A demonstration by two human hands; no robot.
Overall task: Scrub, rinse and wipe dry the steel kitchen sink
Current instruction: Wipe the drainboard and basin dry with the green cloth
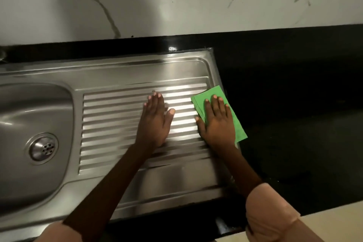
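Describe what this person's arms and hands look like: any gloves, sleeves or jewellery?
Both hands are bare: no gloves, rings, watches or bracelets show on the left hand or the right hand. The forearms are uncovered too. Pale pink sleeves, loose and soft-looking, end around the elbows. The fingernails are short and unpainted.

A black counter (294, 88) runs along the foot of a white marble-veined wall (176, 0). Set into it is a steel sink (137, 70): the bowl sits at the left end with a round drain strainer (43, 148) in its bottom, and a ribbed draining board fills the right part. A folded green cloth (220, 100) lies across the board's right edge, partly over the black counter, under a flat right hand (218, 124). A left hand (155, 120) lies flat on the ribs just beside it.
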